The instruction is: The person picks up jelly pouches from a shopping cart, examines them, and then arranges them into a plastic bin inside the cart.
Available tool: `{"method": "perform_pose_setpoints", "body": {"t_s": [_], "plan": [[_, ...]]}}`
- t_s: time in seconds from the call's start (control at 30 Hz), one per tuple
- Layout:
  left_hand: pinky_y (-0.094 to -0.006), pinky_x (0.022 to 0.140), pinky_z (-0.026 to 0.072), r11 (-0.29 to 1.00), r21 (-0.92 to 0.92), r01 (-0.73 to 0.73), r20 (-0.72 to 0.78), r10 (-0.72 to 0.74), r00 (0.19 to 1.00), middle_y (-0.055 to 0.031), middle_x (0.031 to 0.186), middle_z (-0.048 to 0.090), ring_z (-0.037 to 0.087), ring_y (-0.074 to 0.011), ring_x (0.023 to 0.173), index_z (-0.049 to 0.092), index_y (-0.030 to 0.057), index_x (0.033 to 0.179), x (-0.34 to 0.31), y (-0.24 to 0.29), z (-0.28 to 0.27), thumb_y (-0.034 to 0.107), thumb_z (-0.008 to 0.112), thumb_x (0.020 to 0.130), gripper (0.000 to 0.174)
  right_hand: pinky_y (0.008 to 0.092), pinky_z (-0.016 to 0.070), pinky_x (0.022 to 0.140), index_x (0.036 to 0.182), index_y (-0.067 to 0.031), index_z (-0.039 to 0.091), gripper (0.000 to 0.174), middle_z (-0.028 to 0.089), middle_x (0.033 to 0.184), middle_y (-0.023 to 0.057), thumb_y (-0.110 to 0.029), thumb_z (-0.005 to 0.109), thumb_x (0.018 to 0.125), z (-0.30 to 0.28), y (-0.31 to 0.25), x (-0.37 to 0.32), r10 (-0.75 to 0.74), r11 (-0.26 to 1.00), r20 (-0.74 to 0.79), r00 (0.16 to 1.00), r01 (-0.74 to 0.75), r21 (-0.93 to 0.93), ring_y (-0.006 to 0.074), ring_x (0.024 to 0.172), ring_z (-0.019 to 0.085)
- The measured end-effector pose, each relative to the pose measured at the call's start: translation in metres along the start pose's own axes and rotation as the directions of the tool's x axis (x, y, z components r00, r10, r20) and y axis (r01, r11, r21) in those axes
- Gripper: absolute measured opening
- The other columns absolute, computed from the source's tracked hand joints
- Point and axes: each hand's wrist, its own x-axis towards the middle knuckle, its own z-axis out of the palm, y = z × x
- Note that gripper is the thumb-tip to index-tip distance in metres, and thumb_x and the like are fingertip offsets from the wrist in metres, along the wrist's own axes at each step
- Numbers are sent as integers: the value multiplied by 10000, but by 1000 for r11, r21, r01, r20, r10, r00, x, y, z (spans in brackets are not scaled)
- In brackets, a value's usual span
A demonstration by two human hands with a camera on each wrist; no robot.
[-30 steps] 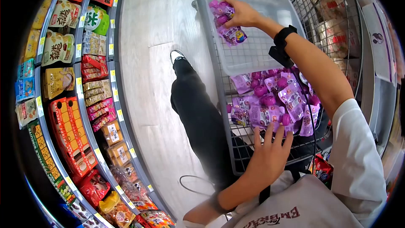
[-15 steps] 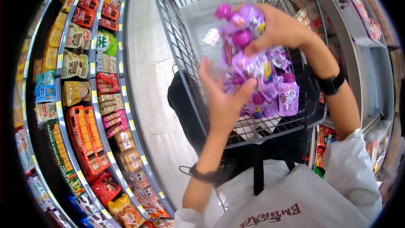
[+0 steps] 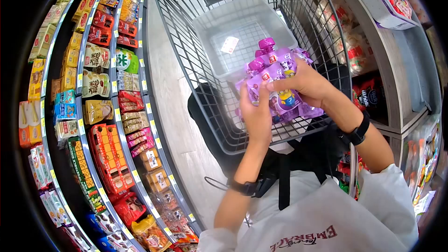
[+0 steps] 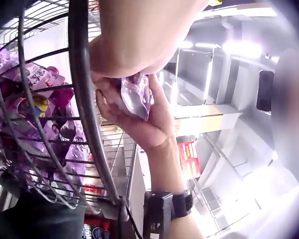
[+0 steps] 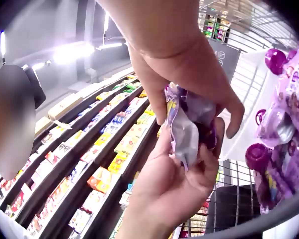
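Observation:
Over the near end of a shopping cart (image 3: 343, 46), both hands hold several purple spouted pouches (image 3: 270, 78) with round magenta caps. My left hand (image 3: 256, 119) grips the bunch from the near left, its thumb on the pouch front. From the right, my right hand (image 3: 313, 85) holds the same bunch with its thumb across the front. Between the two hands, the silvery underside of a pouch (image 5: 184, 134) shows in the right wrist view. Below and behind them, more purple pouches (image 4: 35, 104) lie piled in the cart basket, partly hidden in the head view.
A translucent plastic bin (image 3: 210, 25) with a white label (image 3: 229, 45) stands in the cart beyond the hands. Snack shelves (image 3: 119, 126) line the left side of the aisle. A grey shelf unit (image 3: 392, 65) with packaged goods stands on the right.
The right hand has brought the pouches from the bin back toward the body. The left hand has risen from the pile and closed on the bunch. The view has shifted over the cart.

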Motion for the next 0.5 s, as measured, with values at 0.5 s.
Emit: {"method": "perform_pose_setpoints", "body": {"t_s": [0.5], "plan": [[-406, 1097, 298, 971, 73, -227, 411, 179, 894, -166, 1411, 299, 327, -274, 1317, 170, -20, 1434, -13, -7, 5, 291, 702, 880, 829, 347, 511, 829, 1207, 54, 514, 592, 613, 1101, 194, -131, 754, 699, 14, 37, -35, -573, 662, -277, 771, 237, -711, 253, 976, 635]]}}
